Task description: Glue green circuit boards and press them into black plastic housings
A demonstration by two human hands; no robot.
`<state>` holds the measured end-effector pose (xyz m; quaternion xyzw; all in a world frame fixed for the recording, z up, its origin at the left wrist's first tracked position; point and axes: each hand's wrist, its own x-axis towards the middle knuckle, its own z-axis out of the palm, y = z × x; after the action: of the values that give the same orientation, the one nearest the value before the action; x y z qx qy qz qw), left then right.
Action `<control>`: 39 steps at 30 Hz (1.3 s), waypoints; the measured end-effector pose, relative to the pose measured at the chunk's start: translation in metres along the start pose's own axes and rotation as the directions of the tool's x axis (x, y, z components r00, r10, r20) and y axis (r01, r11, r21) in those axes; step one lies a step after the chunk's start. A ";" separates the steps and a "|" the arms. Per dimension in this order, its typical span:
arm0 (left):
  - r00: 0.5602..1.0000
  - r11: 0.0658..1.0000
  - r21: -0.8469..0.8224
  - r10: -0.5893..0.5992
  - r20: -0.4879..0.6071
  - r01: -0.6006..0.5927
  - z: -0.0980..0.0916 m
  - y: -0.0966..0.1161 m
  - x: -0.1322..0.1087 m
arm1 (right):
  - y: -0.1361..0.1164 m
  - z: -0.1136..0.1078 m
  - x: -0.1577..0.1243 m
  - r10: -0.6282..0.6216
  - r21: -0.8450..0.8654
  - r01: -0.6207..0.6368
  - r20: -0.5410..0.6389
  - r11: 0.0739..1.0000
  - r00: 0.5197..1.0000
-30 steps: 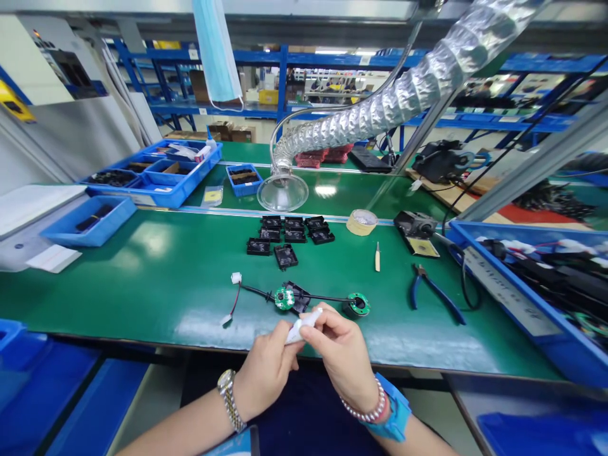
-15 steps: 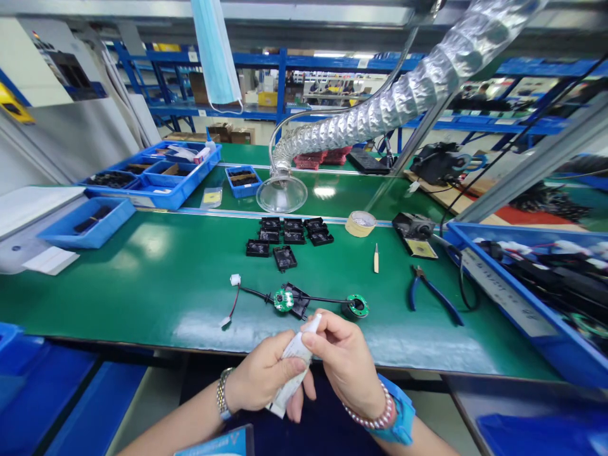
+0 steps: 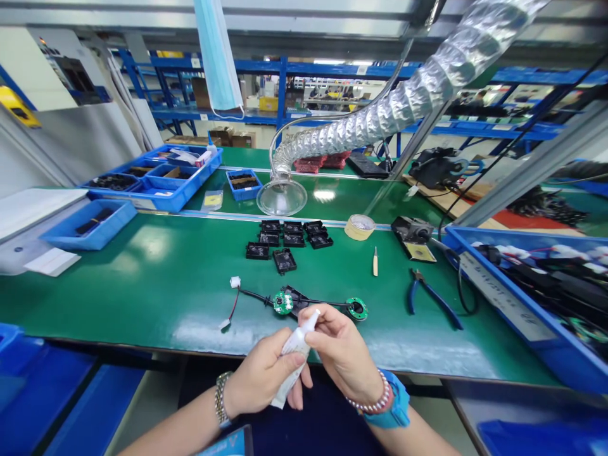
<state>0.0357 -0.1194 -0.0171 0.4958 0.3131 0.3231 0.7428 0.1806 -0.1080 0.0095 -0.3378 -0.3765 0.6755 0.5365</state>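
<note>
Both of my hands hold a small white tube (image 3: 295,352) just in front of the table's near edge. My left hand (image 3: 263,375) is wrapped round the tube's body. The fingers of my right hand (image 3: 339,351) pinch its white nozzle end. Right behind the hands on the green mat lies a wired assembly: a round green circuit board (image 3: 284,303) on a black housing (image 3: 298,299), a second green ring board (image 3: 356,309) at the right, and white connectors (image 3: 235,282) on thin wires at the left.
Several black housings (image 3: 285,237) lie in rows mid-table. A tape roll (image 3: 360,227), a small wooden-handled tool (image 3: 375,261) and blue-handled pliers (image 3: 430,297) lie to the right. Blue bins (image 3: 517,297) stand right and back left (image 3: 156,177). A foil fume duct with a clear funnel (image 3: 282,193) hangs over the back.
The tube went from lying across my fingers to standing more upright, with its body showing below my left hand. My right fingers stayed on its nozzle end.
</note>
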 end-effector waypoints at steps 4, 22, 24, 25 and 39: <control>0.998 0.997 -0.061 -0.038 0.039 0.041 -0.001 -0.001 0.001 | -0.003 0.000 0.000 0.067 0.088 -0.073 0.068 0.993 0.995; 0.998 0.996 -0.071 -0.051 0.035 0.054 -0.004 0.000 0.002 | -0.003 0.003 0.002 -0.001 0.036 0.001 0.005 0.999 1.000; 0.999 0.995 -0.087 -0.041 0.030 0.043 -0.004 0.001 0.002 | -0.003 0.003 0.003 0.031 0.070 -0.035 0.056 0.997 0.998; 0.999 0.995 -0.088 -0.036 0.031 0.038 -0.004 0.001 0.002 | -0.002 0.003 0.003 0.036 0.077 -0.042 0.075 0.996 0.997; 0.999 0.998 -0.063 -0.011 0.053 0.014 -0.006 0.001 0.000 | 0.000 0.004 0.000 -0.091 -0.065 0.090 -0.020 0.994 0.996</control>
<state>0.0306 -0.1160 -0.0185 0.4784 0.2862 0.3152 0.7680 0.1770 -0.1088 0.0116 -0.3449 -0.4069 0.6342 0.5597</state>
